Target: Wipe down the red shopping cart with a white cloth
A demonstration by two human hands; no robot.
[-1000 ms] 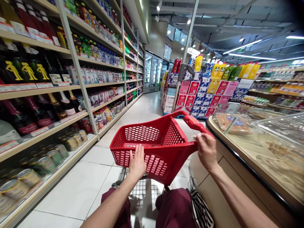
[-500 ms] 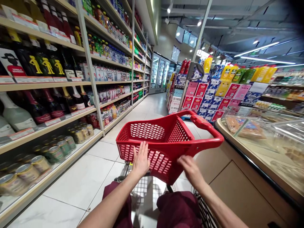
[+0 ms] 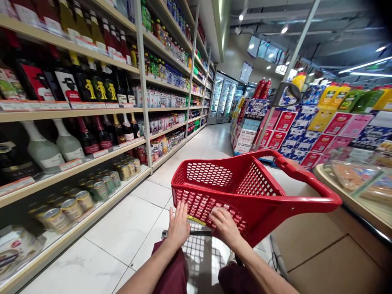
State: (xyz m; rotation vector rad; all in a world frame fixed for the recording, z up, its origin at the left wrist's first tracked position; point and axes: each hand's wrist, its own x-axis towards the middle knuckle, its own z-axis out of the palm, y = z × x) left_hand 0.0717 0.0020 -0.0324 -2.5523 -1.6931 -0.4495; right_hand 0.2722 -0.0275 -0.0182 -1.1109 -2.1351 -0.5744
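A red plastic shopping cart (image 3: pixel 214 188) stands crosswise in front of me, its lattice basket open at the top and its handle (image 3: pixel 301 176) to the right. My left hand (image 3: pixel 178 224) lies against the near side of the basket, toward its left end, with straight fingers. Beside it, my right hand (image 3: pixel 226 228) is at the middle of the same side, its fingers loosely bent against the lattice. Neither hand appears to hold anything loose. The right fingertips and thumb are partly hidden. Inside the basket, the part that shows holds no goods.
Shelves of bottles (image 3: pixel 96 87) and cans (image 3: pixel 72 209) line the left. A glass-topped food counter (image 3: pixel 364 196) borders the right. Ahead stand stacked drink cartons (image 3: pixel 283 124), a metal pole (image 3: pixel 272 116) with a grey bracket, and glass-door fridges (image 3: pixel 223 96). The tiled floor (image 3: pixel 116 228) runs between.
My right hand has moved left along the basket, close to my left hand. The cart and surroundings appear farther right in view, and the cart looks slightly nearer. My left hand stays against the basket.
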